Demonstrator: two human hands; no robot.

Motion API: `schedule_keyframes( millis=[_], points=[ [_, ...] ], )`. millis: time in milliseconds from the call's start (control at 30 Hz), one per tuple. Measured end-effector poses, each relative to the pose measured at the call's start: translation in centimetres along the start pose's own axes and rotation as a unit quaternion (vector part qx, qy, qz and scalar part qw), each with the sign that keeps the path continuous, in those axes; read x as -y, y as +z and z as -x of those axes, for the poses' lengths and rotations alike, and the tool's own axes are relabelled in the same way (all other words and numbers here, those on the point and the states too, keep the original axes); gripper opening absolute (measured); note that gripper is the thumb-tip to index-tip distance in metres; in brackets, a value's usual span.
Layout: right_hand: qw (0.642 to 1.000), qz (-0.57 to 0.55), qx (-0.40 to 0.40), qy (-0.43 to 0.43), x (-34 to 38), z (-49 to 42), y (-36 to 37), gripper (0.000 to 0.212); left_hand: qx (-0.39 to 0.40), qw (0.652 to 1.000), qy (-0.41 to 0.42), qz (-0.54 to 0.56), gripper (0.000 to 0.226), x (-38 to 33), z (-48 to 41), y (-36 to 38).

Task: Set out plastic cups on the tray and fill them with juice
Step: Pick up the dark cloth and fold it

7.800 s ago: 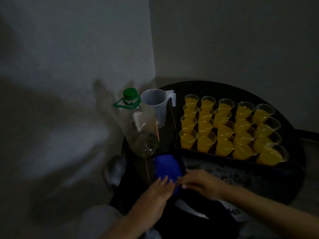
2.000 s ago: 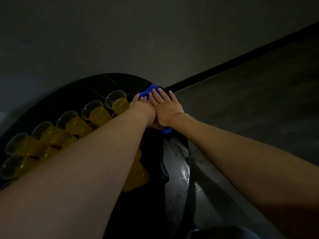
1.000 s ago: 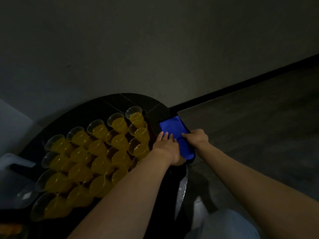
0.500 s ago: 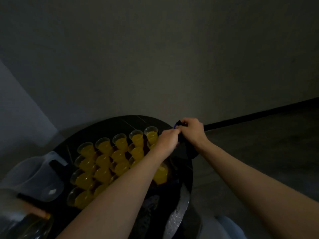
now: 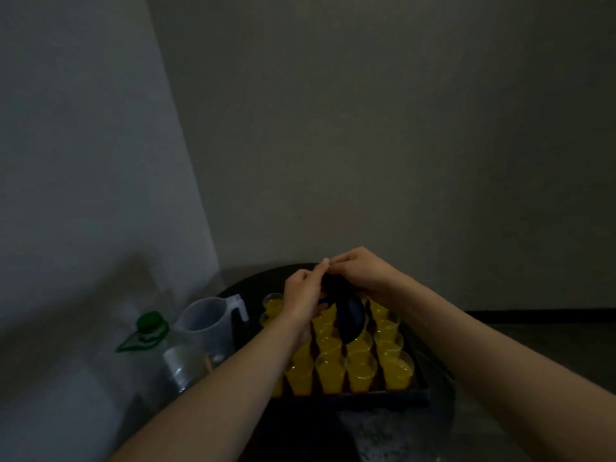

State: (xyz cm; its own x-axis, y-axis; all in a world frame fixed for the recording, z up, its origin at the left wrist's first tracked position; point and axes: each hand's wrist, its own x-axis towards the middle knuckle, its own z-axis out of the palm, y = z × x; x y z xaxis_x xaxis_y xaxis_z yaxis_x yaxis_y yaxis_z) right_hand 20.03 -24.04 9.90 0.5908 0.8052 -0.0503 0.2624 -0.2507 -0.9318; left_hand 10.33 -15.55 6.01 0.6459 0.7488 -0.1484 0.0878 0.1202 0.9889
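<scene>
Yellow juice (image 5: 396, 370) fills the clear plastic cups (image 5: 361, 371), which stand upright, mouths up, packed in rows on the dark tray (image 5: 383, 395). In the head view, the only one we have, those rows run away from us across the round black table (image 5: 246, 285). We count four cups in plain sight in the nearest row and a fifth half behind the left forearm (image 5: 253, 368). Further back the arms and cloth cover some, so we cannot give a total. There is one tray, and every cup we can see holds juice.

Above the middle of the tray we see one dark bluish cloth (image 5: 348, 315). It is bunched at the top and hangs with its long axis near vertical, lower end pointing down at the cups. Whether it touches them we cannot tell. The left hand (image 5: 301, 293) pinches the bunched top from the left. The right hand (image 5: 361, 271) curls its fingers over it from the right, and the fingertips of both meet above the cloth.

Left of the tray stands one clear jug (image 5: 208, 325), upright, handle toward the tray, seemingly empty. Just beside it, nearer us, is one clear bottle (image 5: 150, 355), upright, green cap (image 5: 149, 320) on. We cannot make out its contents.
</scene>
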Motion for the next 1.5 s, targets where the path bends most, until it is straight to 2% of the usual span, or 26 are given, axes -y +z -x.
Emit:
schedule_keyframes(
  millis=[133,200,300,400,767,933,1100,1233,1500],
  points=[
    [0.997,0.007,0.077,-0.009,3.2,0.0,3.8,0.021,-0.025,0.999,0.029,-0.026,0.032,-1.2,1.3,-5.5],
    [0.995,0.016,0.096,-0.017,4.4,0.1,5.2,0.022,-0.041,0.997,0.05,-0.044,0.038,-1.5,1.8,-7.6],
    [0.992,-0.024,0.121,-0.019,5.7,0.4,6.9,0.023,-0.058,0.995,0.073,-0.044,0.023,-1.8,2.4,-10.1],
    [0.99,-0.047,0.132,-0.021,6.4,0.5,8.2,0.022,-0.076,0.992,0.091,-0.048,0.024,-2.2,2.7,-11.8],
    [0.993,-0.041,0.065,-0.087,8.1,0.6,10.2,0.024,-0.115,0.987,0.109,0.01,0.032,-3.4,3.4,-12.2],
    [0.995,-0.029,0.001,-0.096,8.5,0.8,9.6,0.021,-0.184,0.975,0.127,-0.004,0.033,-4.5,2.8,-12.8],
    [0.994,-0.048,-0.024,-0.091,8.6,1.1,8.5,0.015,-0.197,0.973,0.111,0.037,0.023,-4.7,2.3,-14.0],
    [0.994,-0.052,-0.038,-0.084,8.6,1.0,8.0,0.019,-0.216,0.969,0.092,0.079,0.024,-5.2,2.6,-14.4],
    [0.991,-0.084,-0.067,-0.083,7.7,0.0,6.5,0.017,-0.227,0.966,0.111,0.052,0.025,-5.4,2.0,-15.2]
  ],
)
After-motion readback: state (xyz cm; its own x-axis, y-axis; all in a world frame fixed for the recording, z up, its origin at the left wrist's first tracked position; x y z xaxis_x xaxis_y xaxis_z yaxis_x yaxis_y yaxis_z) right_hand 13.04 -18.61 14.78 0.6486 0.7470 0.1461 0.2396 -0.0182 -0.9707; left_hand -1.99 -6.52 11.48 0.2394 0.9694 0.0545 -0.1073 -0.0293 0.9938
